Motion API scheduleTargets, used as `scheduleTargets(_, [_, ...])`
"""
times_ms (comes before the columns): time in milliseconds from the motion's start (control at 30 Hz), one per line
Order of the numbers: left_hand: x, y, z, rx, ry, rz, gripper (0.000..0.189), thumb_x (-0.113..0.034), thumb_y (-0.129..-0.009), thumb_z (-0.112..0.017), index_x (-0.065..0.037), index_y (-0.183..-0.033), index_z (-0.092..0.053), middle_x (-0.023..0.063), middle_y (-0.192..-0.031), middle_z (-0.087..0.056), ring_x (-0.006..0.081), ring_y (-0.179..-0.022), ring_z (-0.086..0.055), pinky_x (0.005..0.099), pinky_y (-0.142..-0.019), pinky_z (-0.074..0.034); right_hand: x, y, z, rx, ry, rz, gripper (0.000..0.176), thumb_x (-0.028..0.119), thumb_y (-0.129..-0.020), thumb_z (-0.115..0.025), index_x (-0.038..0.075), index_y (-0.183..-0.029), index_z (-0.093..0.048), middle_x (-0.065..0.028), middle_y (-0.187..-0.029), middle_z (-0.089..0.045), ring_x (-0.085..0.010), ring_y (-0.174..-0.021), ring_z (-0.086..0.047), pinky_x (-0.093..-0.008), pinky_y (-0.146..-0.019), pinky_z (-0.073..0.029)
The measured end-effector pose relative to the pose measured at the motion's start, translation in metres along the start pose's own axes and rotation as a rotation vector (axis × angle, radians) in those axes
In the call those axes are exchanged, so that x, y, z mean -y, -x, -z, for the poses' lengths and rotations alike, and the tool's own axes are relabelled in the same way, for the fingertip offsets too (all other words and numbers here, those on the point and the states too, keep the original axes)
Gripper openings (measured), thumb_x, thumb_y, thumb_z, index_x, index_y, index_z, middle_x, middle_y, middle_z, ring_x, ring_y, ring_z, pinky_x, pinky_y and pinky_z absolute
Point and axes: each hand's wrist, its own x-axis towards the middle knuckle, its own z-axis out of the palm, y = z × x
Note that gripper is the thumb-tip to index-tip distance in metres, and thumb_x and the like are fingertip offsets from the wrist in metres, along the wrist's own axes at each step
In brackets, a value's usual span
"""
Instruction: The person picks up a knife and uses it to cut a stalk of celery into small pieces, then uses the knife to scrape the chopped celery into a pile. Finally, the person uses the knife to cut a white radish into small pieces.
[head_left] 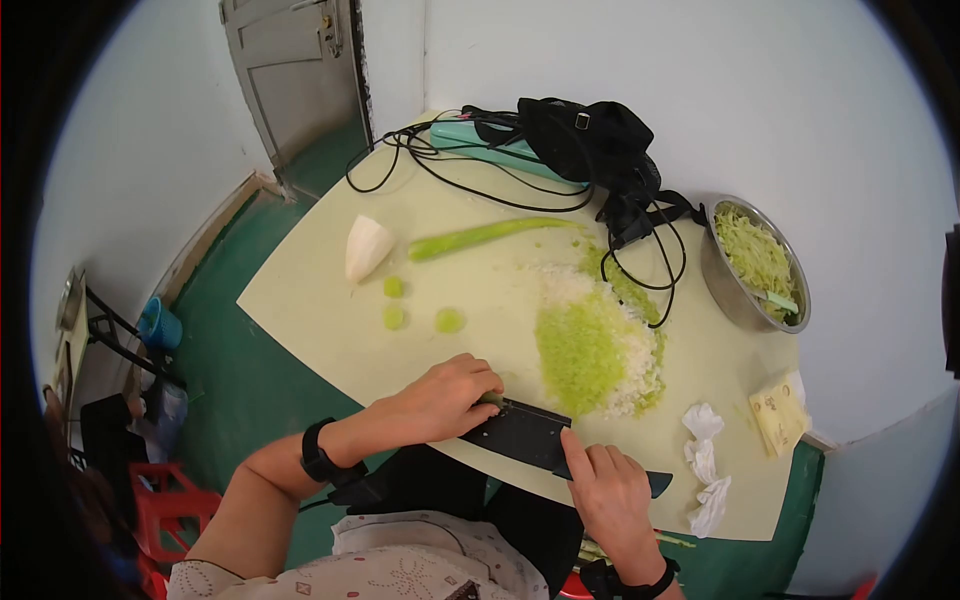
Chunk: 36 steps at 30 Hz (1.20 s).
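left hand [440, 400]: curled, fingertips pressed down on a short green stem piece [490, 399] at the near edge of the table [330, 330].
right hand [612, 495]: closed round the handle of the cleaver [520, 435], forefinger laid along the dark blade.
blade: stood just beside the left fingertips, against the stem piece.
chopped pile [590, 350]: green and white mince, near, beyond the blade.
further off: 3 green slices [394, 287], a white chunk [365, 245], a long green stem [490, 235].
right side: steel bowl [725, 290] of shreds, crumpled tissues [705, 460].
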Motion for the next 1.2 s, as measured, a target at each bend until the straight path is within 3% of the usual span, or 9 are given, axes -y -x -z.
scheduleTargets(33, [-0.001,0.0,0.0,-0.013,0.005,0.002,0.021,-0.01,-0.077,-0.064,0.0,-0.095,-0.059,0.0136,-0.09,-0.057,0.0316,-0.093,-0.053,0.0394,-0.08,-0.045,0.0,0.0,0.0,-0.015,0.02,0.014,0.048,0.008,-0.068,-0.057,0.005,-0.116,-0.057,-0.0027,-0.065,-0.043,-0.0161,-0.06,-0.05,-0.0275,-0.052,-0.042])
scheduleTargets(233, [0.0,0.002,-0.003,-0.036,-0.037,-0.002,0.023,-0.011,-0.077,-0.064,0.001,-0.097,-0.059,0.0139,-0.092,-0.058,0.0318,-0.093,-0.054,0.0389,-0.08,-0.045,-0.001,0.002,-0.003,-0.032,0.017,0.02,0.048,0.008,-0.068,-0.057,0.005,-0.116,-0.057,-0.0027,-0.065,-0.042,-0.0162,-0.059,-0.049,-0.0271,-0.052,-0.041])
scheduleTargets(333, [-0.001,0.004,-0.002,-0.02,-0.048,0.005,0.025,-0.011,-0.077,-0.064,0.0,-0.099,-0.059,0.0136,-0.093,-0.058,0.0316,-0.093,-0.055,0.0383,-0.08,-0.046,0.001,0.002,-0.001,-0.011,-0.011,-0.017,0.055,0.003,-0.059,-0.063,0.006,-0.114,-0.057,-0.0036,-0.066,-0.045,-0.0185,-0.062,-0.052,-0.0308,-0.054,-0.043])
scheduleTargets(467, [-0.001,0.003,0.002,0.009,0.05,0.031,0.024,-0.009,-0.076,-0.062,0.001,-0.098,-0.058,0.0157,-0.091,-0.057,0.0344,-0.087,-0.056,0.0406,-0.078,-0.046,0.001,0.001,0.002,-0.001,-0.01,-0.013,0.054,0.003,-0.06,-0.063,0.006,-0.113,-0.057,-0.0035,-0.066,-0.045,-0.0184,-0.062,-0.052,-0.0305,-0.054,-0.043])
scheduleTargets(733, [0.002,-0.001,0.005,0.078,0.097,0.058,0.025,-0.006,-0.076,-0.06,0.0,-0.1,-0.057,0.0133,-0.095,-0.055,0.0299,-0.088,-0.057,0.0368,-0.076,-0.048,0.001,0.001,0.0,-0.002,0.009,0.013,0.055,0.003,-0.059,-0.063,0.004,-0.113,-0.057,-0.0034,-0.066,-0.044,-0.0182,-0.061,-0.051,-0.0303,-0.053,-0.042])
scheduleTargets(833, [0.007,-0.003,0.003,0.083,0.114,0.054,0.025,-0.006,-0.076,-0.061,0.0,-0.1,-0.057,0.012,-0.096,-0.054,0.0278,-0.088,-0.057,0.0348,-0.077,-0.048,-0.001,0.002,-0.002,-0.008,0.038,0.034,0.048,0.008,-0.068,-0.057,0.005,-0.116,-0.057,-0.002,-0.065,-0.041,-0.0159,-0.059,-0.049,-0.0268,-0.052,-0.041])
scheduleTargets(1200, [0.011,-0.009,0.002,0.103,0.134,0.038,0.023,-0.004,-0.074,-0.061,-0.002,-0.097,-0.059,0.011,-0.095,-0.053,0.0274,-0.087,-0.057,0.0343,-0.077,-0.048,-0.003,0.003,-0.007,-0.045,0.025,0.036,0.048,0.007,-0.067,-0.057,0.005,-0.115,-0.057,-0.0021,-0.064,-0.041,-0.0159,-0.058,-0.048,-0.0268,-0.051,-0.041])
